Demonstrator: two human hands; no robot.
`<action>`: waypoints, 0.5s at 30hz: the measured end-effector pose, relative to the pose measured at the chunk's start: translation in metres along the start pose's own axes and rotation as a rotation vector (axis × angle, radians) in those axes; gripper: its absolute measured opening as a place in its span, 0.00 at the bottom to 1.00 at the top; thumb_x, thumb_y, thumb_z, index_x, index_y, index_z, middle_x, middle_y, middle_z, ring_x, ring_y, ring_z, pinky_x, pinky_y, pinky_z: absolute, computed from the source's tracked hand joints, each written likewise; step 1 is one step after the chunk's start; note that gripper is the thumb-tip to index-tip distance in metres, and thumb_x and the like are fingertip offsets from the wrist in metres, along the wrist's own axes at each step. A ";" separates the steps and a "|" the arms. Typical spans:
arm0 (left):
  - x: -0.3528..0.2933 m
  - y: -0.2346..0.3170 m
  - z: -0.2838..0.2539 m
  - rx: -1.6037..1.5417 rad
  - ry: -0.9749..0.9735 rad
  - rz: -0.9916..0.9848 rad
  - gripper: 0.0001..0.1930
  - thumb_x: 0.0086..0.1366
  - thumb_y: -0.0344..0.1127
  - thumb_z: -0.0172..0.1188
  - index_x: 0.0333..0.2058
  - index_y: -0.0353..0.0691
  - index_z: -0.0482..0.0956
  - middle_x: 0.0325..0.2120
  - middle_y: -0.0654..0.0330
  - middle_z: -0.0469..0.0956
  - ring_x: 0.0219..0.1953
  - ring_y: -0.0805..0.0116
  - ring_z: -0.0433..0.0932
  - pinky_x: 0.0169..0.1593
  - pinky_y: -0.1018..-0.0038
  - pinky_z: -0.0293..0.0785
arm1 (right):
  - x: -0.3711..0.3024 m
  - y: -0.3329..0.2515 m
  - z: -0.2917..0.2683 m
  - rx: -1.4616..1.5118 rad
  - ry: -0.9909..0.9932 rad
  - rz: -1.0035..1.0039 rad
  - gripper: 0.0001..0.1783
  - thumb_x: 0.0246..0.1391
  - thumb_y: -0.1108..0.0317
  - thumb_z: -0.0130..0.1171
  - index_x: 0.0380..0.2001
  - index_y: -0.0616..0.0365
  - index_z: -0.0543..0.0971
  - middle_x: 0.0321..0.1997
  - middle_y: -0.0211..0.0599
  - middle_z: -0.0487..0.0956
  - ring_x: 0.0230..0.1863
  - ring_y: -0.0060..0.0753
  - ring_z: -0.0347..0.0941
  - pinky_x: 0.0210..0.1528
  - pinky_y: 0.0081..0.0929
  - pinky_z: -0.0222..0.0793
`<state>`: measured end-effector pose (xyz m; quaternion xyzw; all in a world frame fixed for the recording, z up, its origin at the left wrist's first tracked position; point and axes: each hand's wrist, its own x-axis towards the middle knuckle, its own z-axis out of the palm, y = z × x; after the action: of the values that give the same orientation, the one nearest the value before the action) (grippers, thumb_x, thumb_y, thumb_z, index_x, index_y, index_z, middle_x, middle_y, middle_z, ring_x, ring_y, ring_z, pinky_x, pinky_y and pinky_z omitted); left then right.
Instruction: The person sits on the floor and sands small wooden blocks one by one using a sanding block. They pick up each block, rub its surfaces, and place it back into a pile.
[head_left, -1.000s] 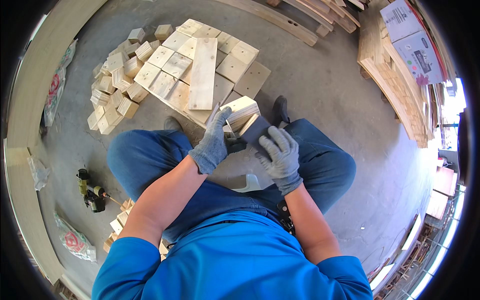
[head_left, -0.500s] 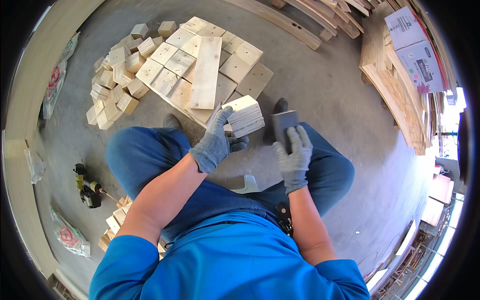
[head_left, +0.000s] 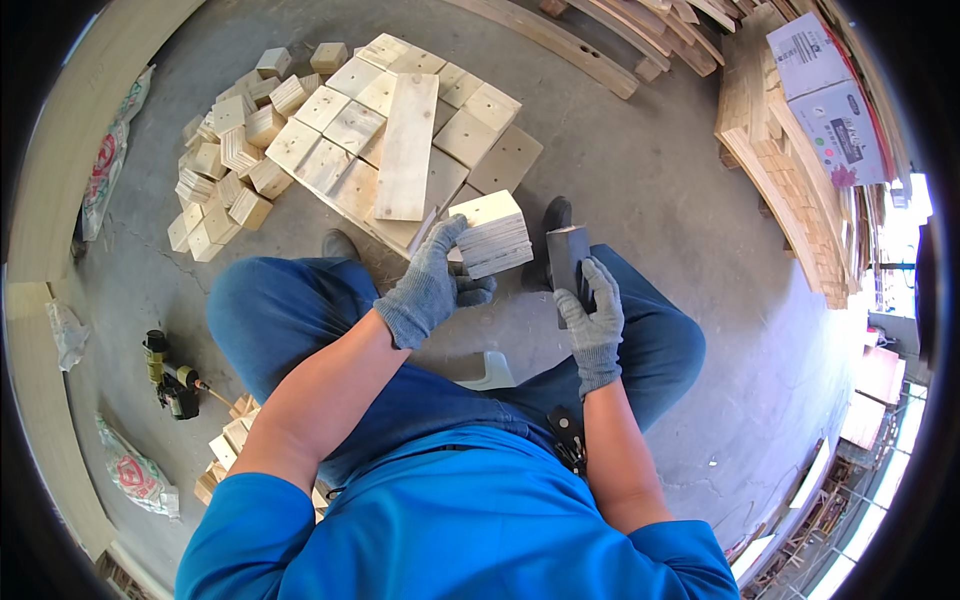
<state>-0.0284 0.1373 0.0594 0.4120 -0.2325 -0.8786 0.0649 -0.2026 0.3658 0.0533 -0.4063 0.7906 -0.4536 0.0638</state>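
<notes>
A layered wood block [head_left: 495, 243] with a pale top and rough striped sides is gripped by my left hand [head_left: 428, 280], in a grey knit glove, just in front of the block-covered surface. To its right, my gloved right hand [head_left: 596, 312] is closed on a dark grey sanding block [head_left: 567, 262], held upright with a tan strip showing at its top end. The two blocks are apart, with a small gap between them. Beyond my left hand, a flat pale board [head_left: 408, 150] lies across rows of square wood blocks [head_left: 354, 127].
Loose wood blocks [head_left: 228, 160] are heaped on the floor at the left. A nail gun [head_left: 172, 375] lies by my left knee, with more blocks [head_left: 232, 435] behind it. Stacked lumber [head_left: 785, 180] carries a cardboard box [head_left: 835, 110] at the right. Long planks [head_left: 560, 45] lie at the back.
My right hand has turned the sanding block from broad side up to a narrower, upright angle. The left hand and its wood block have hardly moved.
</notes>
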 end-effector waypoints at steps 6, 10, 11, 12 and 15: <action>-0.005 0.000 0.005 0.041 0.054 -0.022 0.42 0.72 0.70 0.57 0.66 0.36 0.67 0.40 0.41 0.80 0.32 0.55 0.86 0.33 0.61 0.88 | -0.003 -0.021 0.002 0.186 -0.140 0.164 0.32 0.62 0.66 0.76 0.68 0.59 0.79 0.65 0.42 0.81 0.61 0.36 0.80 0.65 0.31 0.76; -0.007 0.004 0.005 0.044 -0.007 -0.005 0.42 0.72 0.70 0.57 0.65 0.37 0.67 0.38 0.41 0.79 0.31 0.56 0.86 0.32 0.63 0.87 | 0.002 -0.008 -0.008 0.512 -0.112 0.602 0.30 0.65 0.69 0.73 0.67 0.63 0.78 0.55 0.34 0.85 0.52 0.24 0.81 0.59 0.24 0.77; -0.009 0.006 0.009 0.047 -0.001 0.007 0.42 0.72 0.71 0.57 0.65 0.37 0.67 0.38 0.41 0.79 0.31 0.57 0.85 0.31 0.64 0.87 | 0.003 -0.010 -0.010 0.577 -0.056 0.597 0.29 0.65 0.70 0.72 0.67 0.64 0.78 0.53 0.32 0.86 0.50 0.21 0.80 0.58 0.23 0.77; -0.009 0.004 0.010 0.047 0.029 0.002 0.42 0.72 0.71 0.56 0.65 0.36 0.68 0.37 0.42 0.79 0.31 0.57 0.85 0.31 0.64 0.87 | 0.005 -0.023 -0.014 0.631 -0.075 0.568 0.29 0.65 0.70 0.71 0.68 0.64 0.78 0.56 0.33 0.85 0.53 0.23 0.80 0.60 0.24 0.76; -0.006 0.006 0.012 0.050 0.070 -0.024 0.41 0.72 0.71 0.56 0.63 0.36 0.69 0.36 0.44 0.80 0.30 0.58 0.85 0.30 0.65 0.86 | 0.004 -0.039 -0.012 0.626 -0.102 0.436 0.30 0.65 0.70 0.72 0.68 0.64 0.78 0.58 0.32 0.85 0.55 0.24 0.80 0.62 0.25 0.76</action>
<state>-0.0338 0.1381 0.0724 0.4467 -0.2470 -0.8583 0.0520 -0.1882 0.3610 0.0913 -0.2115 0.6777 -0.6278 0.3192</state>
